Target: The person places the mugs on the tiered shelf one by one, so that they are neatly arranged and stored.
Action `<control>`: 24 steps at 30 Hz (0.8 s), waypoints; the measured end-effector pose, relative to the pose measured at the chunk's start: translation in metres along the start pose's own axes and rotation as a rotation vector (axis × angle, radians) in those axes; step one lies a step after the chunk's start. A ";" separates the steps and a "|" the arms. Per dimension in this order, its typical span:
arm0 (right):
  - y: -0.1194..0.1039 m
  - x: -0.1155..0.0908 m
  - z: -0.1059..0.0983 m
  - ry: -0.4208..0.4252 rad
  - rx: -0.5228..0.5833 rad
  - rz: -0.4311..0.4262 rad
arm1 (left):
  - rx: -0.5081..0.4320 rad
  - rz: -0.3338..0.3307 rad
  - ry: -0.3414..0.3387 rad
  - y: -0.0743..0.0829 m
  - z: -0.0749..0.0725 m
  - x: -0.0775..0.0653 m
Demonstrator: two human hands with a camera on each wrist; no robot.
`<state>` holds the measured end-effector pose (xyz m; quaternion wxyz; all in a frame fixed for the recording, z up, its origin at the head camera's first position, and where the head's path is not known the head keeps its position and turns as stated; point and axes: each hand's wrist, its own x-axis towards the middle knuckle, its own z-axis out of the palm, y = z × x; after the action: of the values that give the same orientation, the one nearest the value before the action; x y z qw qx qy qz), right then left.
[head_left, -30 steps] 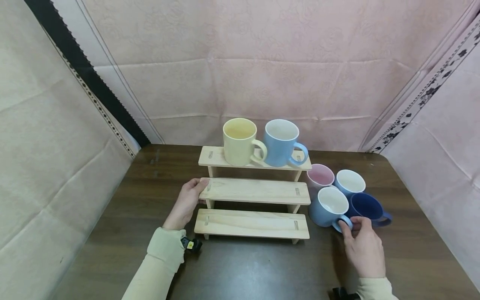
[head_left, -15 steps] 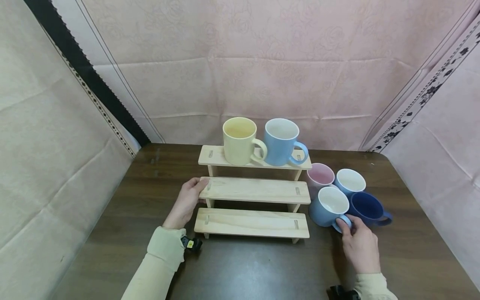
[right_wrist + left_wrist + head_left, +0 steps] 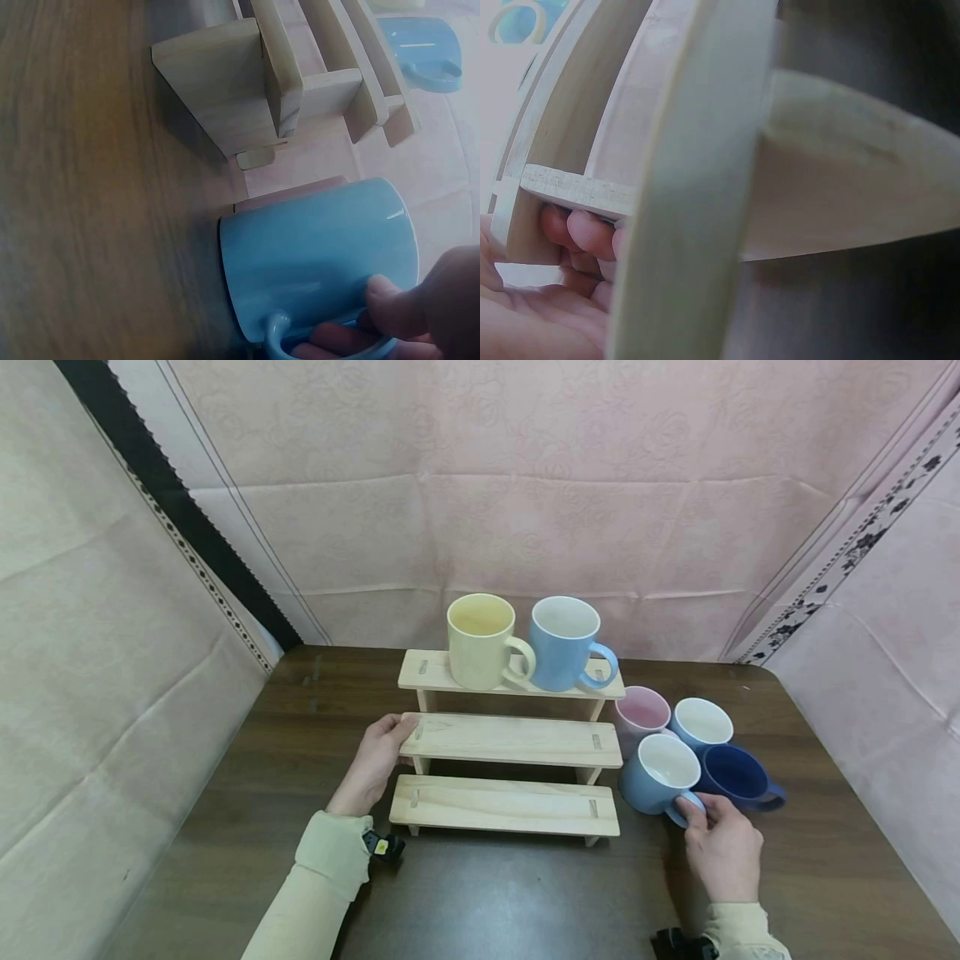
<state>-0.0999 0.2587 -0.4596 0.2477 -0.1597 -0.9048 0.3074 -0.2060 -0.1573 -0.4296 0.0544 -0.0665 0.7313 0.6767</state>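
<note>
A three-tier wooden stand (image 3: 506, 802) occupies the middle of the table. My left hand (image 3: 375, 760) grips the left end of its middle board; in the left wrist view curled fingers (image 3: 589, 232) show under the wood. My right hand (image 3: 723, 852) pinches the handle of a blue mug (image 3: 645, 783) standing upright just right of the stand. In the right wrist view the thumb (image 3: 394, 300) lies near that mug's rim, with fingers at the handle. Up on the top board are a yellow mug (image 3: 476, 656) and a light blue mug (image 3: 555, 652), handles to the right.
Behind the held mug cluster a pink mug (image 3: 637, 710), another light blue mug (image 3: 697, 727) and a dark blue mug (image 3: 738, 781), close together. Pale cloth (image 3: 525, 527) hangs behind the brown table (image 3: 480, 902) and along both sides.
My right hand has shifted slightly left and its fingers have closed in around the blue mug's handle. The left hand, the stand and the mugs look unmoved.
</note>
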 end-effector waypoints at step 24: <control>-0.018 0.002 -0.033 0.075 -0.022 0.023 | 0.006 0.004 0.004 0.001 0.001 -0.001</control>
<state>-0.0862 0.2619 -0.4244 0.2762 -0.1843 -0.8963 0.2940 -0.2052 -0.1562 -0.4282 0.0517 -0.0664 0.7335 0.6745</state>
